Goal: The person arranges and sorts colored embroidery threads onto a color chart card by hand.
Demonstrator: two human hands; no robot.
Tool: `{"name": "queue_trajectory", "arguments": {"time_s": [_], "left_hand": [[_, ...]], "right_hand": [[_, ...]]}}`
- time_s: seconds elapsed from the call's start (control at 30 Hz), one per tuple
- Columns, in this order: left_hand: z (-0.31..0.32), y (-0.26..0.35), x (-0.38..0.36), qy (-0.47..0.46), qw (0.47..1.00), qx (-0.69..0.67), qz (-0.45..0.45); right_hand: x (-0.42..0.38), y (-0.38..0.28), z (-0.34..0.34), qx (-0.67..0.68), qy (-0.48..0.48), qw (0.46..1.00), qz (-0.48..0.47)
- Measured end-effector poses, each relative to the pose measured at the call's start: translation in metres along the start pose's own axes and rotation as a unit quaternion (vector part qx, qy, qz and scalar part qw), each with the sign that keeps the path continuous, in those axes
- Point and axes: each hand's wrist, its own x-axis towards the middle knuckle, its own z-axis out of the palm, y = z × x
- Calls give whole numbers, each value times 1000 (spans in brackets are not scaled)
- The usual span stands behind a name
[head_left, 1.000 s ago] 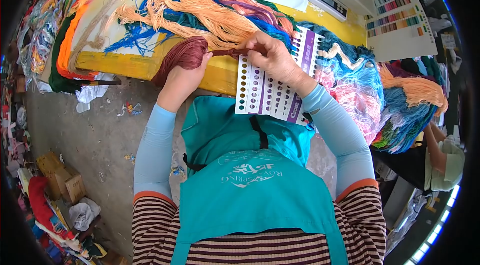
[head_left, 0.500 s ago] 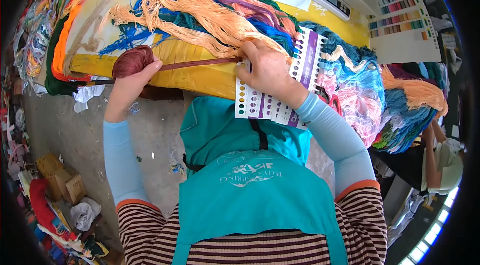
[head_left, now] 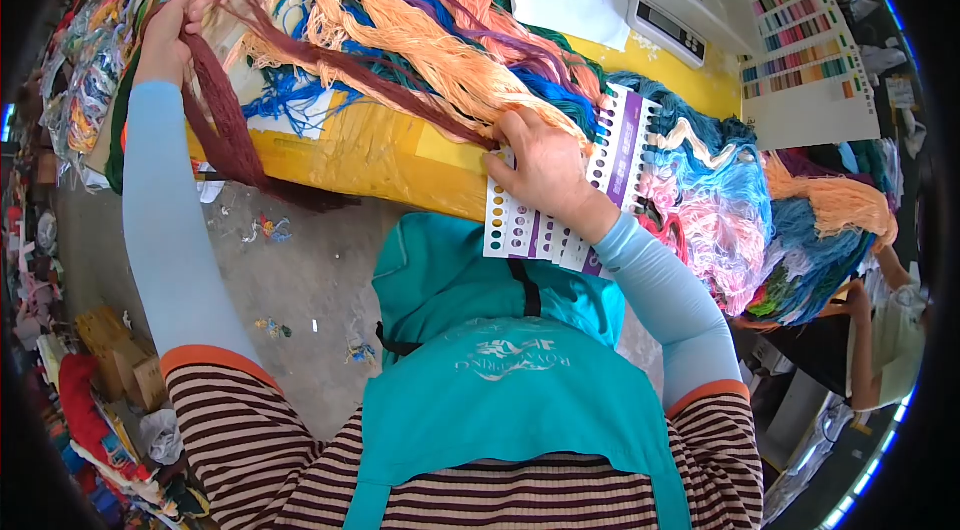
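Near bench edge (head_left: 385, 162) | We stretch maroon yarn (head_left: 226, 125) — left grip (head_left: 171, 33), right grip (head_left: 545, 167) pinching it | Next move likely needs even tension

Bright, even light reaches the left hand (head_left: 180, 25) and right hand (head_left: 545, 170), with soft shadows. The glossy yellow tabletop (head_left: 370, 145) between them shines faintly. Far beyond the right hand, a curved white light strip (head_left: 868, 482) glares, blue-fringed; black, rounded edges frame bent, softer surroundings.

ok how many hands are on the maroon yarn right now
2. The left hand grips the maroon yarn over the left part of the yellow table; the right hand pinches another part of it beside the punched cards.
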Motion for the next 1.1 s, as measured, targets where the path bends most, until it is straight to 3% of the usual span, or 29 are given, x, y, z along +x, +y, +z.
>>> {"name": "queue_trajectory", "arguments": {"time_s": [0.1, 0.13, 0.27, 0.33, 0.37, 0.43, 0.5, 0.57, 0.6, 0.67, 0.8, 0.83, 0.9, 1.0, 1.07, 1.1], "left_hand": [[-8, -12, -19, 15, 997, -69, 31], [-23, -22, -19, -71, 994, -74, 36], [54, -24, -158, -146, 953, -265, -1], [55, -49, -185, -294, 899, -325, -21], [67, -50, -209, -283, 906, -315, -31], [87, -60, -245, -300, 904, -301, -44], [103, -71, -270, -348, 909, -230, -4], [114, -82, -284, -402, 886, -231, -15], [118, -85, -290, -393, 901, -182, 20], [125, -90, -300, -386, 907, -152, 69], [122, -96, -306, -372, 910, -181, 5], [119, -101, -304, -374, 910, -181, 5], [111, -112, -298, -382, 886, -253, -68], [116, -110, -304, -333, 896, -269, -119], [122, -107, -311, -308, 909, -261, -106], [123, -107, -313, -281, 921, -252, -94]], "right_hand": [[0, 0, -1, 4, 6, 1000, -6], [0, 1, 0, 7, 6, 1000, -10], [4, -1, -1, 21, 5, 1000, -20], [9, -10, -11, 106, 3, 994, 2], [12, -24, -18, 173, 29, 984, 14], [20, -52, -29, 321, 51, 946, 13], [27, -75, -31, 465, 10, 885, 30], [31, -94, -33, 607, -59, 792, 42], [30, -96, -32, 607, -59, 792, 41], [26, -98, -27, 668, -73, 734, 95], [14, -93, -33, 737, -100, 639, 196], [11, -91, -36, 737, -98, 639, 196], [8, -86, -43, 806, -88, 552, 195], [1, -73, -32, 811, -78, 546, 194], [-1, -70, -32, 818, -72, 539, 187], [-1, -69, -33, 793, -76, 575, 189]]}}
